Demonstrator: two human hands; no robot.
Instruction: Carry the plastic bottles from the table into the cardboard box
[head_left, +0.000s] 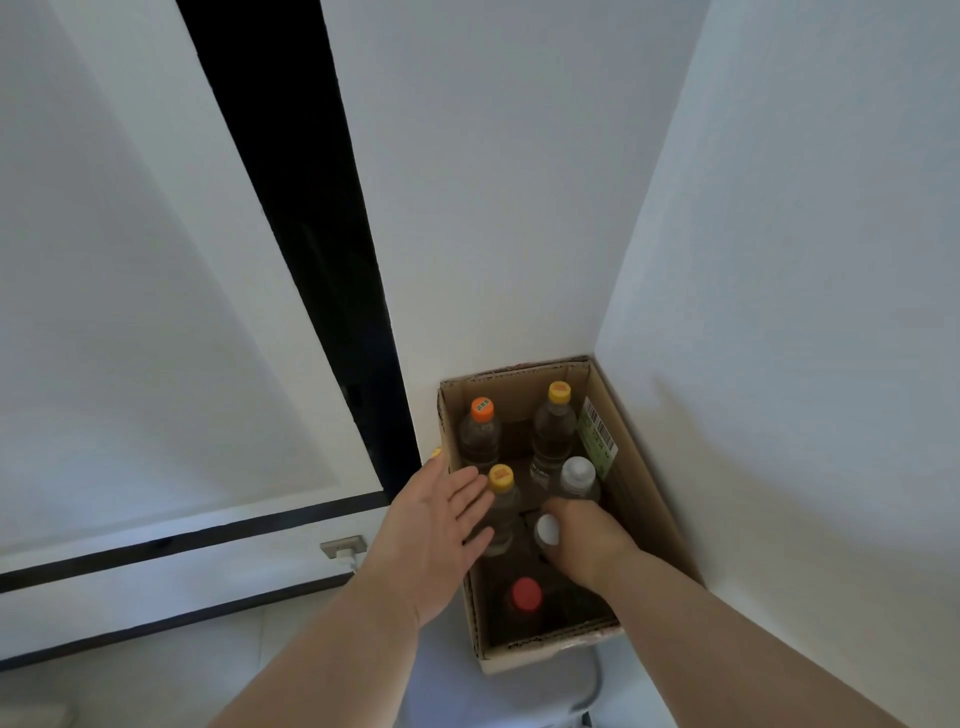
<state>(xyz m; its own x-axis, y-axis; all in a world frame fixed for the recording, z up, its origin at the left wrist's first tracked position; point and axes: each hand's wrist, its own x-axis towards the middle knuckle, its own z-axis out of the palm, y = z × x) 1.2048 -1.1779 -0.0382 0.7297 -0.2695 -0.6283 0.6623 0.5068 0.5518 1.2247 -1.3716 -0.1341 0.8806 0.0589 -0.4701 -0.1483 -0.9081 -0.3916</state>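
Cardboard box (644, 499) in wall corner, upright bottles inside: orange-cap bottle (480, 431) back L, two yellow-cap bottles (553, 431) back R & mid L, clear white-cap bottle (577, 480) mid R, red-cap bottle (524, 603) front. R hand (584, 545) inside box, fingers curled round white-cap bottle (547, 531). L hand (436, 535) flat, fingers spread wide, over box's L wall, holding nothing.

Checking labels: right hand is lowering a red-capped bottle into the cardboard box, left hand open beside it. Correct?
Not quite. In the head view the right hand grips a white-capped bottle; the red-capped bottle stands untouched nearer the camera in the cardboard box. The left hand is open, as stated.
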